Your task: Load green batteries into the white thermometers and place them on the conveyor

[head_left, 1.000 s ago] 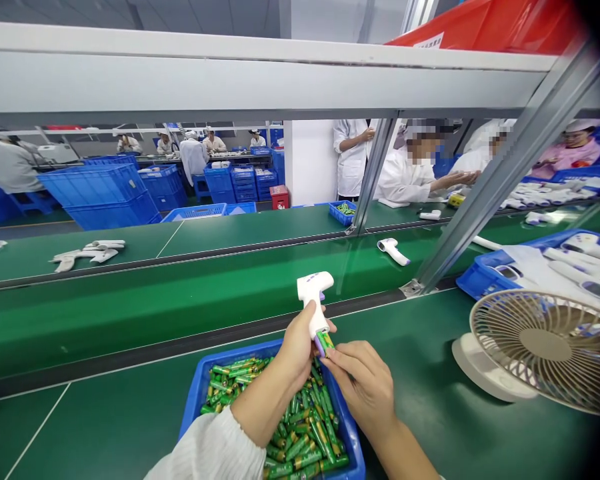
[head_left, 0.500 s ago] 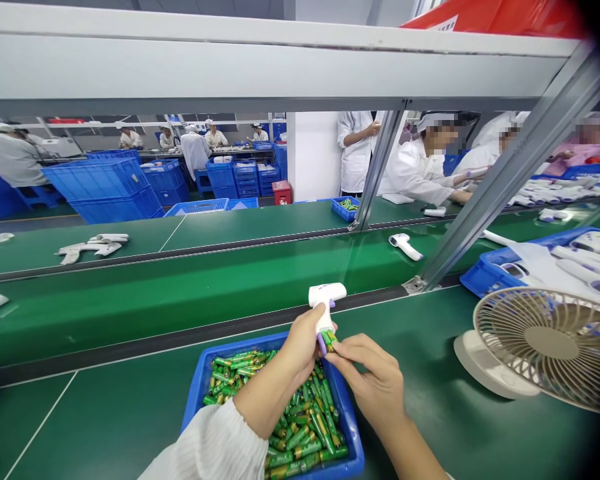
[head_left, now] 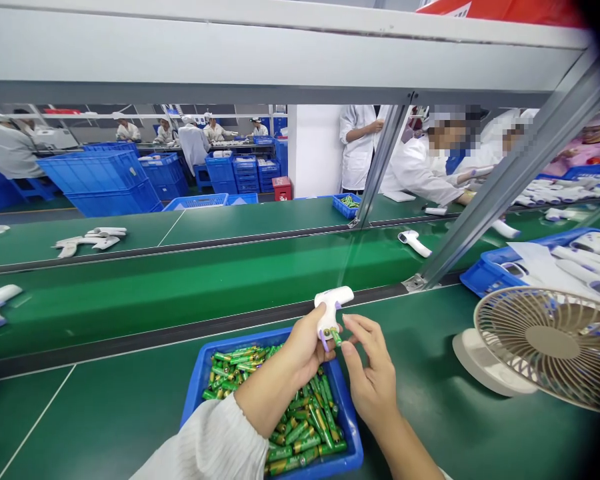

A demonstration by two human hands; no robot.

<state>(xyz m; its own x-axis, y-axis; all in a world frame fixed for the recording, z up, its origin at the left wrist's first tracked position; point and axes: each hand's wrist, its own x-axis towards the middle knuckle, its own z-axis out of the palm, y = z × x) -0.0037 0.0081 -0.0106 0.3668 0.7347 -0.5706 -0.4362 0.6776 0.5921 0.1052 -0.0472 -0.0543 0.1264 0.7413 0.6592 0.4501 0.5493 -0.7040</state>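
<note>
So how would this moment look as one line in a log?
Left hand: holding white device | Right hand: fingers parted near battery | Battery: protruding from white device | Blue bin: loose batteries

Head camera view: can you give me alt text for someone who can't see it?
The left hand holds a white infrared thermometer, a green battery protruding from its handle; the right hand is open beside it. Below the hands sits a blue bin of loose green batteries, with a beige fan to the right.
</note>
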